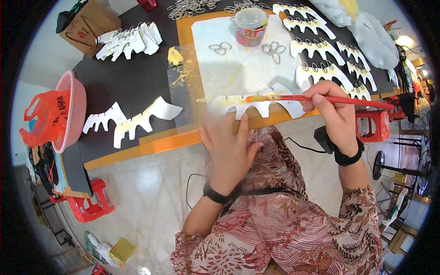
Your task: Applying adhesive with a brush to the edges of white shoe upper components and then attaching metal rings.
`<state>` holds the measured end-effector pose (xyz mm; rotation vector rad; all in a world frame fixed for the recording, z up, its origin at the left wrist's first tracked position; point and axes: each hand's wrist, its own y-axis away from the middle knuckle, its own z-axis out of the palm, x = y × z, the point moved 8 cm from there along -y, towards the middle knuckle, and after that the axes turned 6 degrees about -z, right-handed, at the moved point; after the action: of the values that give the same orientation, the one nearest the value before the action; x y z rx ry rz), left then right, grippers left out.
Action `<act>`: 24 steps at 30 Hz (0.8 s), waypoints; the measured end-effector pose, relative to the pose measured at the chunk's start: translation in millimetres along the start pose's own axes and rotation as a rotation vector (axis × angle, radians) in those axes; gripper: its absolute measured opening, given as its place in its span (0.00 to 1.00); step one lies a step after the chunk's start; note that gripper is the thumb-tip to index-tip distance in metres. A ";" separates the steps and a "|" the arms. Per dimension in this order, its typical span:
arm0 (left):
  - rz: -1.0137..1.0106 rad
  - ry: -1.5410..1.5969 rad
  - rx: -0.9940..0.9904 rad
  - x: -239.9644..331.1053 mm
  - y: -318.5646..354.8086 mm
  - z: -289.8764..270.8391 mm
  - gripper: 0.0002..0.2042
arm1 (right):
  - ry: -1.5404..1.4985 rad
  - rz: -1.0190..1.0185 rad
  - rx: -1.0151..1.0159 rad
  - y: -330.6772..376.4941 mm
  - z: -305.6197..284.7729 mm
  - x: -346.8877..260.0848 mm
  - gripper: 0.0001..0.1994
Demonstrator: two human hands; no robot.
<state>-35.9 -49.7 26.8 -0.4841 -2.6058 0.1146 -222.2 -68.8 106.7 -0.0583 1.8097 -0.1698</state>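
Observation:
My right hand is closed around the handle of a red paintbrush, held level with its yellowed tip pointing left. Beneath the brush, a white cutout with scalloped legs lies at the table's near edge, yellow smeared along its top. My left hand, slightly blurred, is at the cutout's lower left with its fingers spread; whether they touch it I cannot tell. Further left are two more white cutouts, one of them a larger piece with a yellow smear.
A tub stands on a white sheet, between small groups of metal rings. Ringed cutouts lie at right, stacked cutouts at back left. A pink basket sits at the left edge; a red stool stands right.

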 end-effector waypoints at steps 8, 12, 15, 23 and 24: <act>0.020 -0.032 -0.051 3.7 0.0 3.4 0.33 | 0.056 0.016 0.008 3.1 -6.4 2.1 0.06; 0.019 -0.039 -0.045 4.8 0.1 3.8 0.33 | 0.038 -0.044 0.031 3.1 -7.4 -5.4 0.06; 0.004 -0.027 -0.058 5.2 -0.9 2.8 0.33 | 0.073 -0.065 -0.039 2.4 1.3 -2.3 0.06; 0.010 -0.027 -0.042 7.8 -3.1 -1.4 0.33 | 0.071 -0.071 0.011 2.0 -5.3 -5.5 0.06; -0.004 -0.028 -0.049 7.1 -3.7 -2.3 0.32 | 0.111 -0.106 -0.056 1.2 2.2 -6.9 0.06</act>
<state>-41.9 -50.7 32.7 -0.4985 -2.6422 0.0566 -218.3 -67.0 112.6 -0.1881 1.9230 -0.2010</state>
